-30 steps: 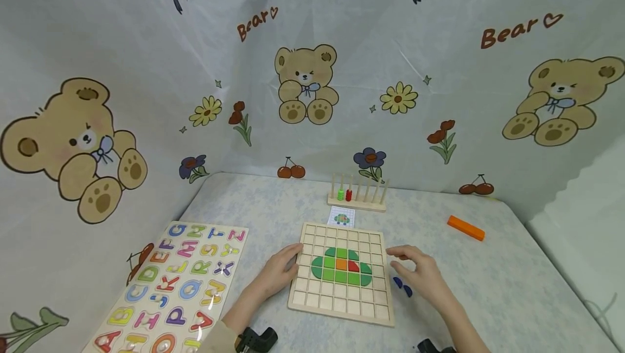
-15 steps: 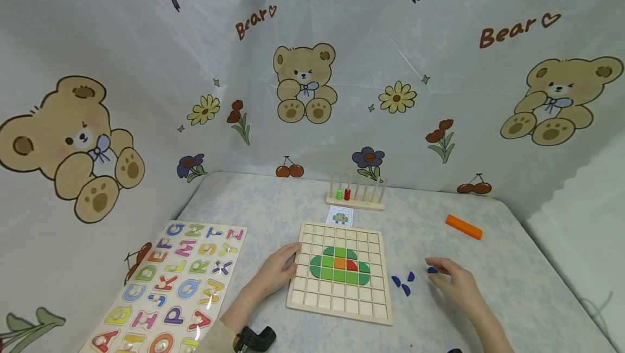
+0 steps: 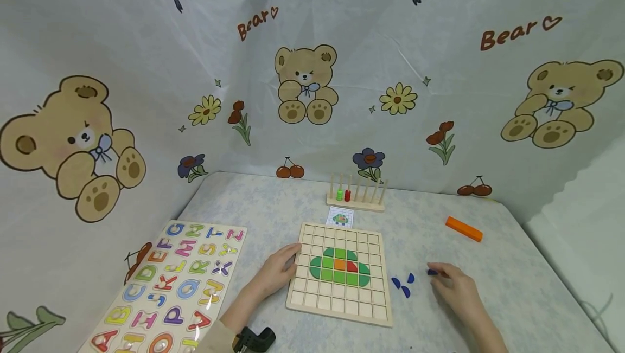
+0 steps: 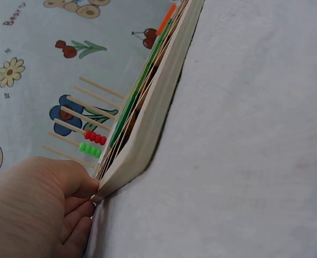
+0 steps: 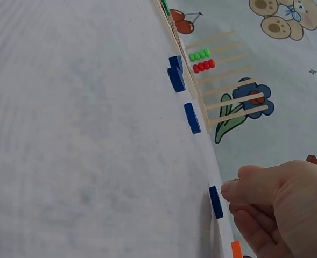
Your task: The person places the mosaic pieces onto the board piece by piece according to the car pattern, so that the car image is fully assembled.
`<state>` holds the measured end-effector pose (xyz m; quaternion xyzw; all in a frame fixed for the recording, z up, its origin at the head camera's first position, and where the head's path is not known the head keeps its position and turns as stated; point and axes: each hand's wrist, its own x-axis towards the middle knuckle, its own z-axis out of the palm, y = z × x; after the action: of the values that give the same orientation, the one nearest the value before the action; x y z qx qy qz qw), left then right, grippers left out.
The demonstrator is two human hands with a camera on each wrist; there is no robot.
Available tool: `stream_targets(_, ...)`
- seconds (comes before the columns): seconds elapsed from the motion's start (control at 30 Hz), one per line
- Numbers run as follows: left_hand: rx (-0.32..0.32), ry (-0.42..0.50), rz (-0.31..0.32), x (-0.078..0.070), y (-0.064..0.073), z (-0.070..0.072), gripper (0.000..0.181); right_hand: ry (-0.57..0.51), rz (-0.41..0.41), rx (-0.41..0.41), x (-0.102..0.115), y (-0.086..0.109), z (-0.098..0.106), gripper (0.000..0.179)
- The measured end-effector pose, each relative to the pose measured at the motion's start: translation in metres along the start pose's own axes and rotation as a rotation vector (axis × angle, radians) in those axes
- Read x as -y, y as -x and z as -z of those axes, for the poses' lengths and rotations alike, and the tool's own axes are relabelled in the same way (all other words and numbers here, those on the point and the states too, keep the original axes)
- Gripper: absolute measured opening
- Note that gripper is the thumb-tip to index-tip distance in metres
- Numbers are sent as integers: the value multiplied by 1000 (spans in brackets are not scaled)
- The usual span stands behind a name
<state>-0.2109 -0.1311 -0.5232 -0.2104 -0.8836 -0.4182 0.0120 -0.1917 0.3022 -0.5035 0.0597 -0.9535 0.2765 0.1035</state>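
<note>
The wooden grid board (image 3: 319, 303) lies flat on the table, with green, orange and red tiles set in its cells. At its left edge, my left hand (image 3: 277, 268) rests with the fingertips touching the side; the left wrist view shows the thumb (image 4: 77, 180) against the board's rim (image 4: 142, 145). My right hand (image 3: 456, 287) is low over the table to the right of the board. Its fingertips are beside a dark blue half-round tile (image 5: 216, 202), and no firm pinch shows. Several more blue tiles (image 3: 406, 291) lie between that hand and the board.
A printed pattern card (image 3: 340, 216) lies behind the board. Farther back is a peg rack (image 3: 356, 205) with green and red beads. An orange bar (image 3: 464, 229) lies at the right. An alphabet puzzle board (image 3: 183, 261) occupies the left side.
My right hand has moved right, away from the board's edge, uncovering more blue tiles. One blue tile is now farther right by its fingertips. My left hand has stayed at the board.
</note>
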Motion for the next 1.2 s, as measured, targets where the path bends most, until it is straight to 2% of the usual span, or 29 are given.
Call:
stream_targets(0.23, 0, -4, -1, 0, 0, 0, 50, 4, 40, -60, -8, -3, -6, 33)
stream_targets(0.5, -1, -1, -7, 0, 0, 0, 50, 23, 0, -90, -14, -6, -13, 28)
stream_targets(0.83, -10, -15, -8, 2, -1, -2, 49, 37, 23, -150, -19, -7, -16, 20)
stream_targets(1.03, 0, -11, -5, 2, -1, -2, 49, 15, -68, -188, -8, -7, -9, 19)
stream_targets(1.2, 7, -22, -8, 3, -1, -1, 50, -34, -52, -175, 14, -12, 1, 20)
